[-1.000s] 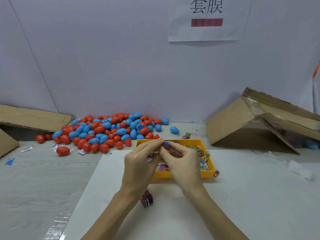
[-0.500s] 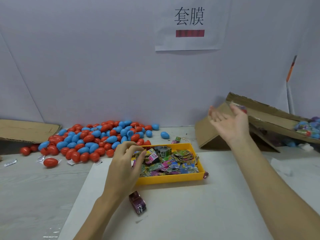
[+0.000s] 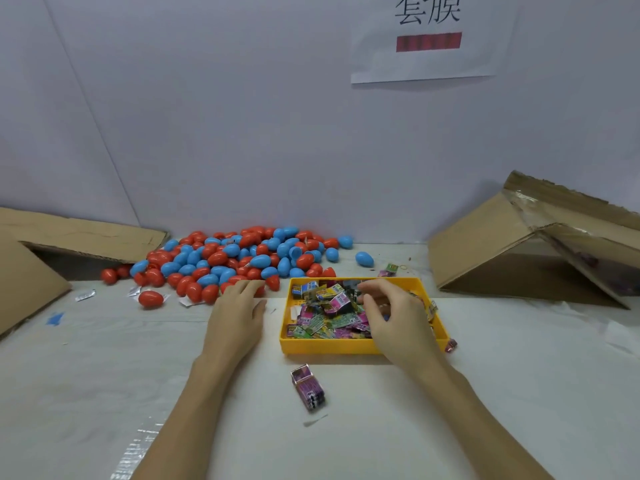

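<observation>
**Left hand.** Your left hand [image 3: 239,317] lies palm down on the white sheet [image 3: 104,375], just left of the yellow tray [image 3: 332,346]. The fingers are straight and slightly spread, and they grip nothing. The fingertips reach the near edge of the egg pile [image 3: 235,258], next to a red egg [image 3: 273,282] at the tray's far left corner.

**Right hand.** Your right hand [image 3: 394,317] is inside the tray, over its right half. The fingers are curled, with the tips pointing down and left into the printed sleeves [image 3: 322,322]. The thumb is close to the fingertips. The hand hides the contact point, so you cannot tell whether a sleeve is pinched.

**Work items.**
- The sleeves lie as a loose, multicoloured heap that fills the tray.
- The red and blue eggs are piled on the table far left of the tray, against the wall.
- One blue egg [image 3: 364,259] lies apart, beyond the tray's far edge.
- One red egg [image 3: 150,298] lies apart, at the pile's near left.

**Surroundings.**
- A small purple packet [image 3: 309,389] lies on the sheet near the tray's near wall, between your forearms.
- A tipped cardboard box [image 3: 519,251] stands at far right.
- Flat cardboard [image 3: 79,233] lies at far left.
- A paper sign [image 3: 426,39] hangs on the wall.
</observation>
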